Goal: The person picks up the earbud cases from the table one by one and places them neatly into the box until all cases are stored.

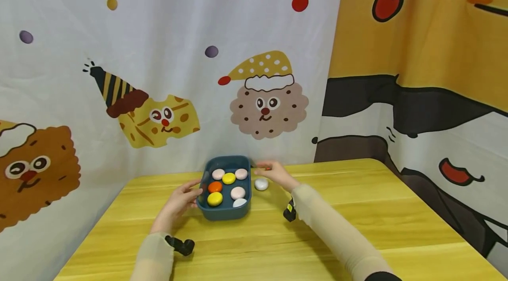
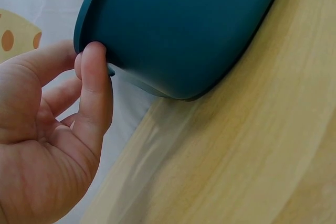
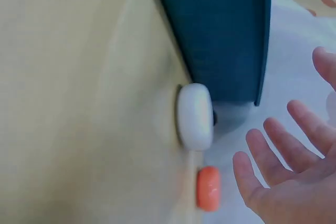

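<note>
A dark teal plastic bin point(image 1: 224, 215) stands on the table with several smooth rounded discs inside, among them a yellow disc point(image 1: 215, 199), an orange disc point(image 1: 215, 187) and a pale pink disc point(image 1: 237, 192). My left hand point(image 1: 178, 206) pinches the bin's rim at its left side between thumb and fingers, as the left wrist view shows. To the right of the bin my right hand point(image 1: 278, 176) is held with fingers spread and nothing in it. Below it, a white disc point(image 3: 195, 117) lies close beside the bin's wall. An orange disc point(image 3: 208, 188) lies farther along, mostly behind my fingers in the head view.
The wood-grain table point(image 1: 246, 250) ends at the back against a hanging cloth point(image 1: 170, 29) printed with cartoon snacks. Another cloth in orange, black and white point(image 1: 428, 51) hangs along the right side. A small dark thing shows behind the white disc in the right wrist view.
</note>
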`<state>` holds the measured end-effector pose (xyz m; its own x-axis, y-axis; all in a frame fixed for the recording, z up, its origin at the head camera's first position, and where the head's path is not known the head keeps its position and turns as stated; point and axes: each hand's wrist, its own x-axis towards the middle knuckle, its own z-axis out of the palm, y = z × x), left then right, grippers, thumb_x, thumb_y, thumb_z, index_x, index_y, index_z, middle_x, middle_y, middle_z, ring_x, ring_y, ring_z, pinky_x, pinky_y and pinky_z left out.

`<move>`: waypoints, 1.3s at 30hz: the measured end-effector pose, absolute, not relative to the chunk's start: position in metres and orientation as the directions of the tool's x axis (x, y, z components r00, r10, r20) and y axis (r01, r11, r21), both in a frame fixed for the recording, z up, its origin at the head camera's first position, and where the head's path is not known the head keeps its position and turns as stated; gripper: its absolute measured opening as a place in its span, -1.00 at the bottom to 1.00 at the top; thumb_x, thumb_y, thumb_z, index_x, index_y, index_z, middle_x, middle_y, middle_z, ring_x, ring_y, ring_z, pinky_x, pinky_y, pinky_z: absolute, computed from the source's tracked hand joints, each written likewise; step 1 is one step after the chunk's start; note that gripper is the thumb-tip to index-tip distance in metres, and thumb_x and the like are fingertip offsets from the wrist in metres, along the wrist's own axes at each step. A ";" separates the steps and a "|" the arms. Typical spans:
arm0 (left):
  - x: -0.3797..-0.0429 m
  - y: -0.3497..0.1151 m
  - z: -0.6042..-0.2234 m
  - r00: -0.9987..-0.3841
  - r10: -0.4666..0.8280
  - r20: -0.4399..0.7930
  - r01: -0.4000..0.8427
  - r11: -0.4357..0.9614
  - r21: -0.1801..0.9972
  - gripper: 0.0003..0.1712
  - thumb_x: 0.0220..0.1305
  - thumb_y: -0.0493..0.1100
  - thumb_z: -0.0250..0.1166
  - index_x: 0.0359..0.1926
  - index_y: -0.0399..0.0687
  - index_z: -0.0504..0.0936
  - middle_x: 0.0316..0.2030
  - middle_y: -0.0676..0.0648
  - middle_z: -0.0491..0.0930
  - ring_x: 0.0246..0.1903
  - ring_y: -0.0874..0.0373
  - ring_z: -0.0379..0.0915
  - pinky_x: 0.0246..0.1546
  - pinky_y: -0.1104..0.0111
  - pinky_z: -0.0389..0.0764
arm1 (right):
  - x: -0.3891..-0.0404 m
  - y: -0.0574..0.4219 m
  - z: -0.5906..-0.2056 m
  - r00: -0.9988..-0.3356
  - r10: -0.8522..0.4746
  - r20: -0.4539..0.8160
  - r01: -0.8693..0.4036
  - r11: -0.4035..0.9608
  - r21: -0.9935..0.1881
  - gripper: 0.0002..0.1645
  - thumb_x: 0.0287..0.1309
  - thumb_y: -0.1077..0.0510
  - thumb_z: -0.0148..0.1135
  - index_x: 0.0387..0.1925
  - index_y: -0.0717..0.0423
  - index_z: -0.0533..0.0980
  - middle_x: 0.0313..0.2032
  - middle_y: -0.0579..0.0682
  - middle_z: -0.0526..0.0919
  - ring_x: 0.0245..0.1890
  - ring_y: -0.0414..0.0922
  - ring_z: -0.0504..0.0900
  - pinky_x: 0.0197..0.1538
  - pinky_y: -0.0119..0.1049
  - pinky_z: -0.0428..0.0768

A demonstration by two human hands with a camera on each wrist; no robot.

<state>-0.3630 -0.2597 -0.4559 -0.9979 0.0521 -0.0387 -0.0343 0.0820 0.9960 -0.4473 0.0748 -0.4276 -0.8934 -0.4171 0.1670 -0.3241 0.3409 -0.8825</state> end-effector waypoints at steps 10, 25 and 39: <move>-0.354 -0.256 -0.443 -0.996 0.071 -0.056 -0.052 0.058 0.997 -0.33 0.38 -0.26 0.19 0.43 -0.30 0.19 -0.12 -0.32 0.55 -0.54 0.17 0.46 -0.44 0.36 0.61 | -0.452 0.086 -0.453 -0.916 -0.372 0.153 -0.259 0.254 -0.932 -0.18 0.06 0.18 0.44 0.32 0.32 0.31 0.30 0.28 0.34 0.32 0.18 0.27 0.31 0.03 0.28; -0.364 -0.260 -0.458 -0.998 0.046 -0.051 -0.048 0.058 0.997 -0.32 0.38 -0.22 0.21 0.44 -0.24 0.20 -0.11 -0.29 0.55 -0.54 0.18 0.46 -0.48 0.40 0.60 | -0.458 0.087 -0.462 -0.910 -0.409 0.071 -0.232 0.359 -0.904 -0.24 0.03 0.22 0.43 0.26 0.36 0.38 0.21 0.24 0.46 0.25 0.15 0.37 0.30 0.03 0.27; -0.360 -0.258 -0.455 -0.997 0.054 -0.046 -0.042 0.072 0.997 -0.31 0.38 -0.20 0.21 0.44 -0.25 0.19 -0.16 -0.23 0.57 -0.54 0.18 0.48 -0.46 0.37 0.62 | -0.458 0.088 -0.475 -0.900 -0.433 0.046 -0.165 0.242 -0.956 -0.21 0.03 0.26 0.42 0.28 0.41 0.34 0.26 0.25 0.41 0.26 0.14 0.35 0.32 0.02 0.26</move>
